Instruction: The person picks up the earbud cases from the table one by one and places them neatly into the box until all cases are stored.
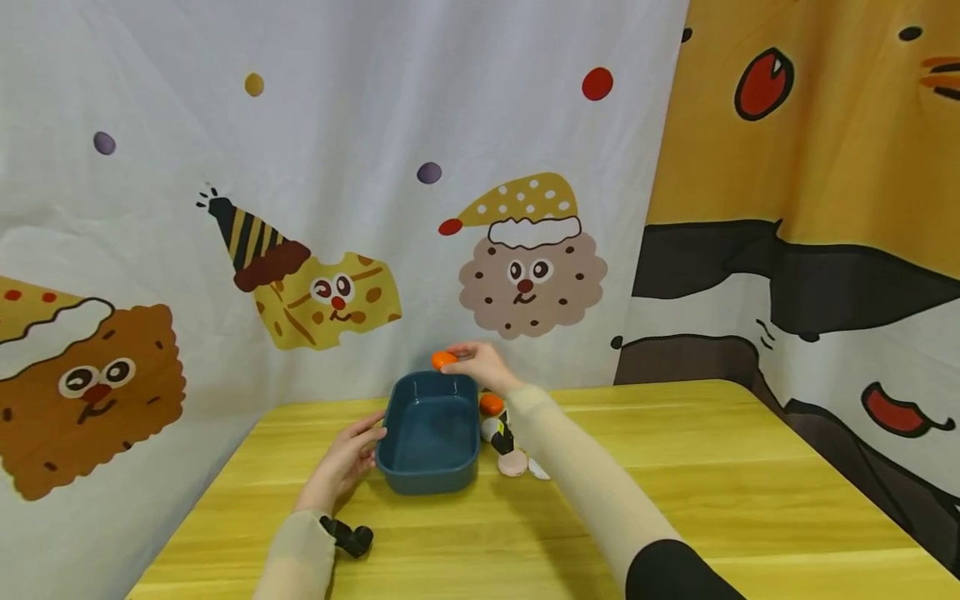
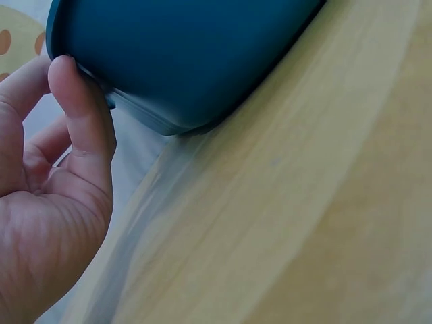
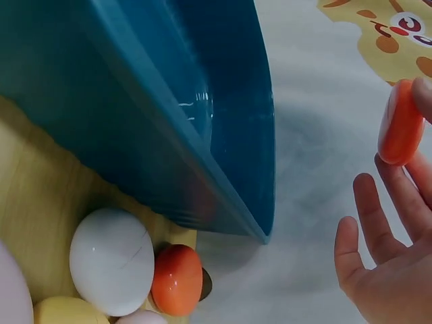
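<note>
A deep blue plastic bin [image 1: 427,482] with rounded corners stands on the table. At its left side, my left hand [image 1: 347,458] grips the rim, thumb bent against the outer wall [image 2: 175,61]. My right hand [image 1: 480,363] is raised over the bin's far right corner. Between thumb and fingers it pinches a glossy orange oval piece [image 3: 399,125] with a white face, held above rim height. The other fingers of that hand spread loosely. A second orange oval piece [image 3: 177,279] lies on the table beside the bin's right wall.
Along the bin's right side lie a white egg-shaped piece [image 3: 111,262], a yellow piece [image 3: 67,312] and a pale pink piece [image 1: 512,463], partly behind the right forearm. A printed cloth [image 1: 420,275] hangs right behind the wooden table [image 1: 675,467].
</note>
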Tool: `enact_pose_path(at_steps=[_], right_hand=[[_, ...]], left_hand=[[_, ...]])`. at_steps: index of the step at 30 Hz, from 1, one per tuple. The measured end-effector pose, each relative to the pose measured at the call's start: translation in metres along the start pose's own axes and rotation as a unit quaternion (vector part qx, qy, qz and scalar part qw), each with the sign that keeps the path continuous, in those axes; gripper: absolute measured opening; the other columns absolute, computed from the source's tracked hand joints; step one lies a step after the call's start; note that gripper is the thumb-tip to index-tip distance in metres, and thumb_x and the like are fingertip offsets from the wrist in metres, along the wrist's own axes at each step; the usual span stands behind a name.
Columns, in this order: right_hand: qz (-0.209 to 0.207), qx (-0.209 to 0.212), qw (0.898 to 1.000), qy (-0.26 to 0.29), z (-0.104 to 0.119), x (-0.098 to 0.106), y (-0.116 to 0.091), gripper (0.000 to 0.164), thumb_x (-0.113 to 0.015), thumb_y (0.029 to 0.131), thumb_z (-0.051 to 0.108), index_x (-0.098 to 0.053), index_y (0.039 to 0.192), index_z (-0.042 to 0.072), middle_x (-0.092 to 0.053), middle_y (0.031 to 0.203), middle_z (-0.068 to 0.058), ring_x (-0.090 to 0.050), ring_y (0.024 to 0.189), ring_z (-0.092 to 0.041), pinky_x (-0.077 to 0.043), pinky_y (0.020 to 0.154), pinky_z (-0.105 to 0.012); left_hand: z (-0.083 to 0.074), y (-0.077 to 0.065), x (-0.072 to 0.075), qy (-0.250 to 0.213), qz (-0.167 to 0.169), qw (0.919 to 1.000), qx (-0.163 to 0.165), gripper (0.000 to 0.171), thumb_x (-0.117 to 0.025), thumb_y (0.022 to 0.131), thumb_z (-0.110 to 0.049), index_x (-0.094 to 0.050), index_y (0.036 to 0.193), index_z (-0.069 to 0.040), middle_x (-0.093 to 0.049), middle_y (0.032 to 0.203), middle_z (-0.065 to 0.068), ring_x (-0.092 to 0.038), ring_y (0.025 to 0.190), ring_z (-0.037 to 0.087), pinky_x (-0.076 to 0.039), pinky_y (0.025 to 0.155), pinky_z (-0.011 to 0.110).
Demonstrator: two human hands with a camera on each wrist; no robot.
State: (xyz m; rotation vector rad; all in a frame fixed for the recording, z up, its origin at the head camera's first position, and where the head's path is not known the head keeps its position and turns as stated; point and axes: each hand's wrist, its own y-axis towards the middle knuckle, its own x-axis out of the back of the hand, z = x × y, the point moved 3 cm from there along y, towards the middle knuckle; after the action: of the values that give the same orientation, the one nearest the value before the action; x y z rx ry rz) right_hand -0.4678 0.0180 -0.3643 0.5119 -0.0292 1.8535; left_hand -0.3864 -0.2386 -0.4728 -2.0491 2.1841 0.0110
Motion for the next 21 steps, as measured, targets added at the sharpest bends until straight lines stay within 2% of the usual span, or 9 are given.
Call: enact_pose_path(at_steps=[7, 15, 21], right_hand=[[-0.019, -0.012, 1.0, 0.011, 0.007, -0.004, 0.003, 0.045, -0.078, 0.083, 0.015, -0.065, 0.124, 0.003, -0.063, 0.124, -0.009, -0.058, 0.113, -0.024, -0.046, 0.096, -0.038], [-0.014, -0.012, 1.0, -0.003, 0.005, -0.014, 0.006, 0.044, -0.079, 0.081, 0.013, -0.066, 0.121, 0.0, -0.066, 0.117, -0.013, -0.061, 0.105, -0.025, -0.05, 0.09, -0.035], [-0.023, -0.02, 0.999, -0.011, 0.002, -0.02, 0.004, 0.044, -0.079, 0.081, 0.014, -0.066, 0.121, 0.0, -0.065, 0.12, -0.013, -0.058, 0.111, -0.027, -0.048, 0.093, -0.036]], left_hand=[[-0.007, 0.003, 0.002, -0.002, 0.008, 0.9999, -0.007, 0.059, -0.064, 0.095, -0.017, -0.04, 0.148, -0.007, -0.055, 0.108, 0.006, -0.049, 0.052, 0.008, -0.047, 0.052, 0.019], [-0.002, 0.001, 0.004, -0.011, 0.025, 0.9994, -0.023, 0.06, -0.064, 0.094, -0.018, -0.04, 0.148, -0.005, -0.052, 0.119, 0.007, -0.049, 0.053, 0.007, -0.047, 0.052, 0.017], [0.001, 0.0, -0.002, -0.017, 0.008, 0.9998, -0.007, 0.057, -0.064, 0.095, -0.016, -0.043, 0.147, -0.007, -0.054, 0.117, 0.009, -0.048, 0.053, 0.007, -0.045, 0.05, 0.016]])
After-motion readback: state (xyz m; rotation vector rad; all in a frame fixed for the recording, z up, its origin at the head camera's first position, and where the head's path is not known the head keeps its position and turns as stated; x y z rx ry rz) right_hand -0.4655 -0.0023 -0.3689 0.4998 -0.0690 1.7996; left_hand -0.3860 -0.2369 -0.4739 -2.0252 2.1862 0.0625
